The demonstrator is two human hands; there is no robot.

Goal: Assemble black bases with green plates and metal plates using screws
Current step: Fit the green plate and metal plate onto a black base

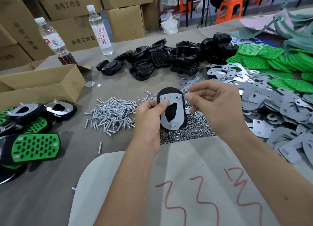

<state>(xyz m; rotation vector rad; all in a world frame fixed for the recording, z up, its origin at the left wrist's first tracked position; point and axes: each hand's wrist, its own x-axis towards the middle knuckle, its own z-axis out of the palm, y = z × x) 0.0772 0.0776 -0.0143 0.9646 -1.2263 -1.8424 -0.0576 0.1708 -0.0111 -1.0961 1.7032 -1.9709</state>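
Both hands raised over the surface, close together, centre of view. Left hand grips a black base from its left side, thumb pressed on the upper left corner of the metal plate that lies on the base. Plate faces the camera; screw ends show at its two top holes and at the bottom tab. Right hand just beside the base's upper right edge, thumb and forefinger brought together near the top right screw; cannot tell whether they pinch anything.

Below the hands: loose screws in a heap, and a spread of small nuts to the right of them, partly behind the held base. A few stray screws lie apart nearer the camera.

Far side: pile of bare black bases. Right: green plates stacked, and a wide scatter of metal plates reaching to the near right.

Left edge: finished units, some green side up, some metal side up. Behind them an open carton. Two bottles stand at the back, cartons stacked beyond.

Near edge: pale sheet with red scrawl, under the forearms.
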